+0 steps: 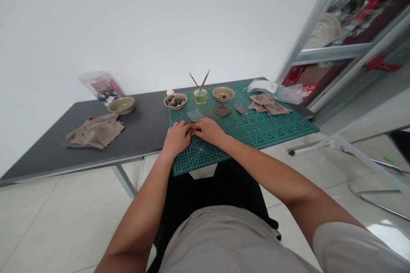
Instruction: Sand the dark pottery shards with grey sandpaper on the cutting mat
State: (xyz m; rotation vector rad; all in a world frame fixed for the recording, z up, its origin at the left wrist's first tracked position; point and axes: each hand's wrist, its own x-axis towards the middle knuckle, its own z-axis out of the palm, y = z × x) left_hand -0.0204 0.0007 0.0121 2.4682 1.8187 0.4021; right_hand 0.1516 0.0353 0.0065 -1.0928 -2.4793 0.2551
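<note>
Both my hands meet over the green cutting mat (256, 134), close to its left front part. Fingers of my left hand (177, 137) are curled and pressed together around a small dark piece (192, 126), mostly hidden by the fingers. From the other side, my right hand (209, 130) pinches at the same spot, its fingertips touching those of the left. Just beyond the fingers lies a pale grey, flat square (194, 114). A brown square sheet (222, 111) and a dark grey piece (241, 109) rest farther right on the mat.
Along the back stand a bowl of dark and tan lumps (175, 101), a glass jar (200, 97) with two brushes, and another bowl (223, 94). Brown cloths lie left (96, 131) and right (268, 104). A plastic bag (275, 89), third bowl (121, 105) and clear tub (101, 88) flank them.
</note>
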